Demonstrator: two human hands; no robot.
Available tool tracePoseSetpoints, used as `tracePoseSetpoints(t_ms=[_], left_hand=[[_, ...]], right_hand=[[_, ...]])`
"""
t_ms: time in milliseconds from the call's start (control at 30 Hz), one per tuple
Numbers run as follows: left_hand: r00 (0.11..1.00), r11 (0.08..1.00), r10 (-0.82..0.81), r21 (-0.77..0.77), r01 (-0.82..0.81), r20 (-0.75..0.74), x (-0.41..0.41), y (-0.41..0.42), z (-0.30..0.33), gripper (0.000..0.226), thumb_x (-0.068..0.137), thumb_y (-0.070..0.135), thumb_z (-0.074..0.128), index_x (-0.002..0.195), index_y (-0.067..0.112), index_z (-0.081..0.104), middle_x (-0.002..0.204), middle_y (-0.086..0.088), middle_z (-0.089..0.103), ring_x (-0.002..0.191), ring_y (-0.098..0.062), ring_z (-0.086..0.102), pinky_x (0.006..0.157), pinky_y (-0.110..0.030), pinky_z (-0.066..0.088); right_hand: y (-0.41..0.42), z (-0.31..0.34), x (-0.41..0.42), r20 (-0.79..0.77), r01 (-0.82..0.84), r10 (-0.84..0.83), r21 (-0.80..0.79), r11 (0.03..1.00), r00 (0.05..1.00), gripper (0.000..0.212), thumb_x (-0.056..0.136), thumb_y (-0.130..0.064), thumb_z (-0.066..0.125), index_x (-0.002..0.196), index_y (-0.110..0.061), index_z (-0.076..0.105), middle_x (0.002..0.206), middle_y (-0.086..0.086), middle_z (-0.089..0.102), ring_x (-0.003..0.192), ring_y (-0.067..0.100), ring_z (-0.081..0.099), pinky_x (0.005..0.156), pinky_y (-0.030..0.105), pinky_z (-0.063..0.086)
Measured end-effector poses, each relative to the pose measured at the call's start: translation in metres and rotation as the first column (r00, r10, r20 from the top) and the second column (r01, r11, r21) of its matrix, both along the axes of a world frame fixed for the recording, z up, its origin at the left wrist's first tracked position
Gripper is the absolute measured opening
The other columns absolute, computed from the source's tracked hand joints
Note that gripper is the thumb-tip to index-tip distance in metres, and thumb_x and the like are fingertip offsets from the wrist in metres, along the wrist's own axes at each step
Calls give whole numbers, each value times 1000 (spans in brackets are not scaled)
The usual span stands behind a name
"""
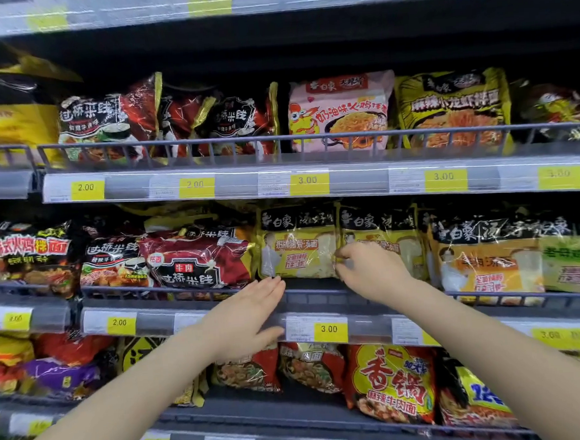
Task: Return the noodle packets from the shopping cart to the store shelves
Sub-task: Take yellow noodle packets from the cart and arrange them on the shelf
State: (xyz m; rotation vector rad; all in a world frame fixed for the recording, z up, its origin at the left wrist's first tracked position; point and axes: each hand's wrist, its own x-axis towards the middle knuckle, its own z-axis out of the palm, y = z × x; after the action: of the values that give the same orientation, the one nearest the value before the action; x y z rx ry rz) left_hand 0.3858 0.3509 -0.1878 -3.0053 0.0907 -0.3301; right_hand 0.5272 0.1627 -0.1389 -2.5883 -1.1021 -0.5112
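Right hand (371, 271) pinches yellow noodle packet (299, 253) edge; left hand (250, 312) flat, fingers apart, at shelf rail (317, 291).

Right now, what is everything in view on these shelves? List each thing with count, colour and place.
Yellow-and-black noodle packet: one, middle shelf centre, pinched at its right edge.
Red-and-black packets: several, middle shelf left.
Pink packet: one, upper shelf.
Yellow packet: one, right of the pink one.
Red-and-yellow packet: one, lower shelf.
Price tags: many, yellow, on shelf edges.
Hands: left hand flat, below the packet; right hand pinching it.
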Motion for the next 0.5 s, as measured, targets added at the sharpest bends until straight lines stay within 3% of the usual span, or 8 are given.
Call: tracePoseSetpoints(t_ms=[133,267,333,500], left_hand=[[997,999,30,-29,-32,-65,0,-9,20,70,95,44,40,149,11,12,157,-7,13,144,-17,11,113,-23,3],[993,991,45,-121,-58,-105,-2,-22,40,69,93,44,44,149,13,16,155,-5,22,141,-17,22,114,-28,18],[988,988,42,-143,-64,-151,-9,-28,50,70,93,44,44,149,16,13,156,-3,21,141,-16,23,114,-28,21],[967,988,79,-107,-107,-243,-33,-41,79,66,94,47,42,149,19,17,155,0,24,140,-16,26,112,-31,25]], right_hand=[[-19,3,-15,85,-26,31,-60,998,996,29,94,-26,41,113,-24,63,98,4,71,92,29,63,60,30,40],[-39,17,-27,103,32,-19,-123,992,994,28,91,-28,45,115,-20,57,88,5,70,85,29,65,62,32,44],[-49,24,-35,88,60,-44,-199,978,995,36,90,-35,49,122,-19,52,92,6,69,89,29,65,64,33,42],[-67,38,-55,-39,73,-94,-370,926,995,37,90,-40,51,115,-14,58,106,6,66,97,28,61,70,35,43]])
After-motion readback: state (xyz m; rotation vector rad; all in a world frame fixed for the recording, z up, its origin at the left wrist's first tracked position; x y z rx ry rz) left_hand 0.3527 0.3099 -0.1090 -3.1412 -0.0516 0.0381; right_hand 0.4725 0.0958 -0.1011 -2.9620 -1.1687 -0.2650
